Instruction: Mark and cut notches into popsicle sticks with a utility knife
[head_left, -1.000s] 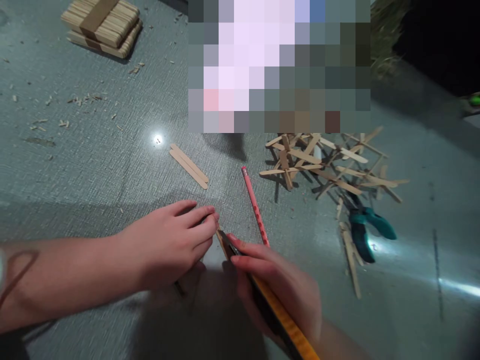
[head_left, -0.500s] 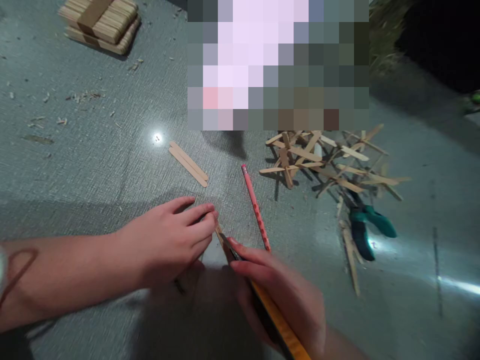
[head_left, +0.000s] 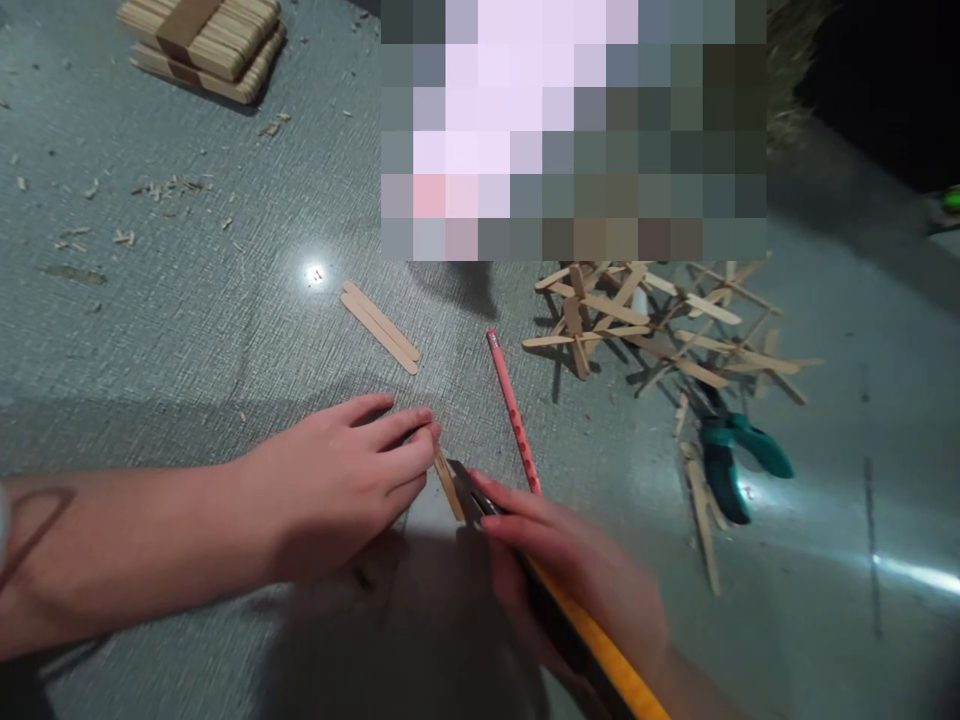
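My left hand (head_left: 352, 475) presses down on a wooden craft stick (head_left: 450, 487), its fingers bent over one end. The stick's other end shows between my two hands, with cut marks on it. In my right hand (head_left: 570, 565) is a yellow and black utility knife (head_left: 592, 640), its blade pointing up and left just beside the stick. Two flat craft sticks (head_left: 380, 328) lie side by side above my left hand. A pink pencil (head_left: 512, 410) with red spots lies beyond my right fingers.
Assembled craft-stick pieces (head_left: 645, 320) are heaped at the right, next to green-handled pliers (head_left: 739, 450) and split sticks (head_left: 700, 510). A banded stack of craft sticks (head_left: 202, 45) sits at upper left, with wood shavings (head_left: 165, 188) below. A pixelated patch covers the top middle.
My right hand has drawn the knife slightly down and right, so the blade is off the stick and more of the stick shows. My left hand has hardly moved.
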